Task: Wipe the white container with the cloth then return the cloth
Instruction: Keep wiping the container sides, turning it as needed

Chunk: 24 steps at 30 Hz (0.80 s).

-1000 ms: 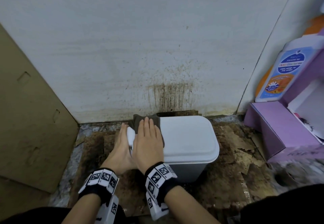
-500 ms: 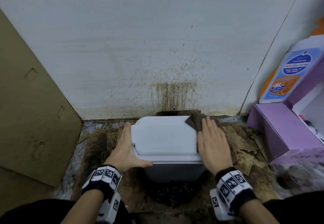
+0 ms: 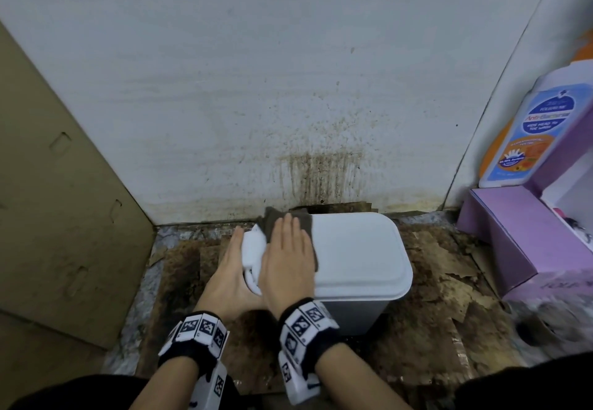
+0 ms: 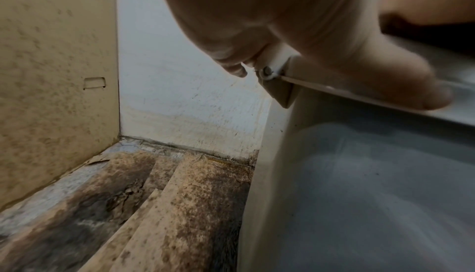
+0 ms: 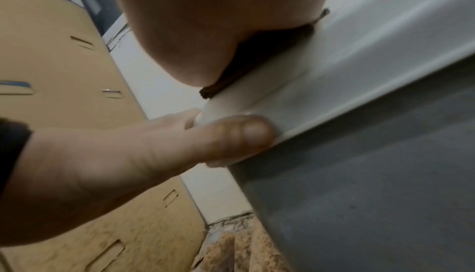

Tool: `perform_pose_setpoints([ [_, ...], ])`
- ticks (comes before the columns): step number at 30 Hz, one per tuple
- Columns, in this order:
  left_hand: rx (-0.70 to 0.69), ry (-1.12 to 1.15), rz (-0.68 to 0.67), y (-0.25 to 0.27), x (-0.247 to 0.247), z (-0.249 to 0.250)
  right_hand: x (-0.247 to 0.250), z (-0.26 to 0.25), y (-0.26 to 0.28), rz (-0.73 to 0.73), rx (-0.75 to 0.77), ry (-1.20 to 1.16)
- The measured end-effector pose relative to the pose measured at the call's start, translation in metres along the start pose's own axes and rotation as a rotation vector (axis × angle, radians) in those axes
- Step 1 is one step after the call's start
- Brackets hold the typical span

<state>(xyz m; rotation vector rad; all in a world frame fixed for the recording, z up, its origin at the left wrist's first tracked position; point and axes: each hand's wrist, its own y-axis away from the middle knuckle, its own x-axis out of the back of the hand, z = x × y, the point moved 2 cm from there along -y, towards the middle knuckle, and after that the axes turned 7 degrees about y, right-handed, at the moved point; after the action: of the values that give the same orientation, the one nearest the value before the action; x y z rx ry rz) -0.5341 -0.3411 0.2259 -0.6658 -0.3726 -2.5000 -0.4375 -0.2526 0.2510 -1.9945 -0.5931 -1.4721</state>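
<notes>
The right hand (image 3: 288,262), fingers flat, presses a dark brown cloth (image 3: 272,217) onto the white plastic lidded container (image 3: 359,255); the left hand (image 3: 227,281) seemingly grips the rim beside those fingers. Overshooting could drop the cloth.

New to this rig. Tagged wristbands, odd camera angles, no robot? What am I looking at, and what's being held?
No machine: a person's bare hands, wearing tagged wristbands with small cameras. One picture comes from a head camera looking down; the other two look along each wrist. The right hand lies flat on a dark cloth, pressing it onto the lid of a white container. The left hand holds the container's left end, thumb on the rim. The container stands on stained cardboard scraps near a spattered wall; a purple box sits to the right.
</notes>
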Motion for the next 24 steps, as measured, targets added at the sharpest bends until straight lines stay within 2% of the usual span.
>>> perform_pose_setpoints([
  [3, 0.015, -0.019, -0.018, -0.002, -0.001, 0.001, -0.006, -0.018, -0.005, -0.094, 0.111, -0.007],
  [8, -0.018, 0.008, -0.021, -0.001, -0.002, -0.002, -0.008, 0.014, -0.002, -0.051, 0.195, 0.051],
  [12, -0.014, 0.005, -0.008, 0.002, 0.000, 0.001, 0.012, 0.080, 0.006, -0.030, 0.103, 0.054],
  [17, -0.007, -0.001, -0.019, 0.003, -0.001, 0.001, 0.039, 0.161, 0.025, 0.017, -0.045, 0.180],
  [20, 0.005, -0.001, -0.023, 0.006, 0.000, 0.003, 0.036, 0.163, 0.029, 0.036, -0.098, 0.186],
  [24, 0.010, -0.023, -0.014, 0.005, 0.001, 0.002, 0.029, 0.125, 0.031, 0.083, -0.149, 0.156],
])
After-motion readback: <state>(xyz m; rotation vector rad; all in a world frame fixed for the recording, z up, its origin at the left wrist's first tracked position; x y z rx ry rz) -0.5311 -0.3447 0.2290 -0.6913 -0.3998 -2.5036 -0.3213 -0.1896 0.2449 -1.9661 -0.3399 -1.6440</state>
